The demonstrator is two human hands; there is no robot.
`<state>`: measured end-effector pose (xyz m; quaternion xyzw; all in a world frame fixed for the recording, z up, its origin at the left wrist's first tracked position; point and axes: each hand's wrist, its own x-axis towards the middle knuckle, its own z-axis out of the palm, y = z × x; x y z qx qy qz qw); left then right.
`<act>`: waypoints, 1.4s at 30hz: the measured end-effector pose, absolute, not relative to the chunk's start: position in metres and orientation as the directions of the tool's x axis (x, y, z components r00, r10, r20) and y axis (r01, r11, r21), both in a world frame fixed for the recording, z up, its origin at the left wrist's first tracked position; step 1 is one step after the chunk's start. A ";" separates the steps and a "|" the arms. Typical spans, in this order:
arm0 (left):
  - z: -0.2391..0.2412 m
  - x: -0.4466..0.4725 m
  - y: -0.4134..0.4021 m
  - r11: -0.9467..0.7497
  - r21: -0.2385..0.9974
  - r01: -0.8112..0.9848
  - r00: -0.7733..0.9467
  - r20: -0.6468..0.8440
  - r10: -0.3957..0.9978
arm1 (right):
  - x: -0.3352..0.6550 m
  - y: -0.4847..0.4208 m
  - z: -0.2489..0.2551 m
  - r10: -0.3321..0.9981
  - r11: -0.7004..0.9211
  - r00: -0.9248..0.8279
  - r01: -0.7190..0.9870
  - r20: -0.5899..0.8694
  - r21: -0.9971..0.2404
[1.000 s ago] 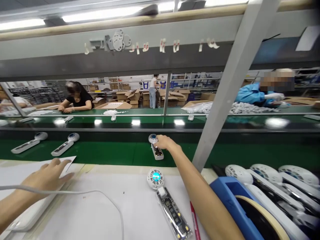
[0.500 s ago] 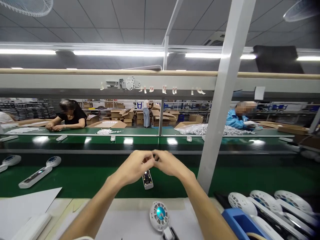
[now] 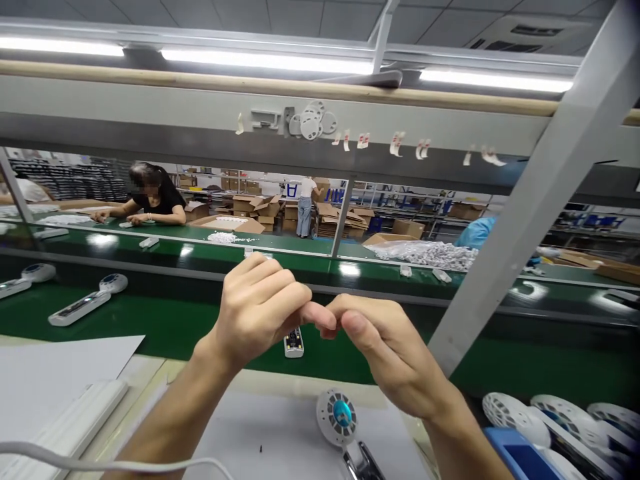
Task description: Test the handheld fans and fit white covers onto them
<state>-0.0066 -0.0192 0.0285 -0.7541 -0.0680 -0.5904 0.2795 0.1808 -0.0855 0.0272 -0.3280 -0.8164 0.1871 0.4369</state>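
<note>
My left hand (image 3: 263,310) is raised over the near edge of the green belt, its fingers curled together. The fingertips of my right hand (image 3: 393,347) meet it, with thumb and forefinger close together. Anything between the fingertips is hidden or too small to make out. Partly behind my left hand, a white handheld fan (image 3: 294,347) with an exposed circuit board lies on the belt. Below my hands, another fan (image 3: 337,417) with a round slotted head and shiny blue centre rests on white paper (image 3: 280,427). A tiny dark piece, perhaps a screw (image 3: 261,449), lies left of it.
Open-bodied fans (image 3: 83,308) lie along the green belt (image 3: 165,327) at left. At right, several fans (image 3: 517,413) sit beside a blue bin (image 3: 520,453). A slanted grey post (image 3: 525,200) rises at right. A white cable (image 3: 125,461) crosses the front left. Co-workers are across the belt.
The view has dipped and tilted. My hands have come nearer the camera, away from the fan on the belt, and turned, fingertips still together. The co-worker in blue is now mostly behind the post.
</note>
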 end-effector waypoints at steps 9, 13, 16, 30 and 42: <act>0.029 -0.006 -0.022 -0.797 -0.410 0.444 0.197 0.912 -0.360 | 0.164 -0.099 0.026 0.847 0.324 -0.428 -0.054 0.315 -0.945; 0.029 -0.007 -0.023 -0.783 -0.429 0.450 0.156 0.901 -0.404 | 0.163 -0.102 0.027 0.860 0.348 -0.386 -0.032 0.333 -0.937; 0.029 -0.007 -0.025 -0.793 -0.422 0.440 0.169 0.906 -0.389 | 0.163 -0.105 0.029 0.837 0.498 -0.312 0.092 0.450 -0.862; 0.030 -0.002 -0.036 -0.787 -0.478 0.391 0.221 0.878 -0.423 | 0.163 -0.090 0.023 -0.032 0.628 -0.357 0.719 0.933 0.297; 0.026 0.000 -0.035 -0.804 -0.469 0.366 0.180 0.883 -0.433 | 0.166 -0.089 0.023 -0.058 0.605 -0.351 0.732 0.935 0.312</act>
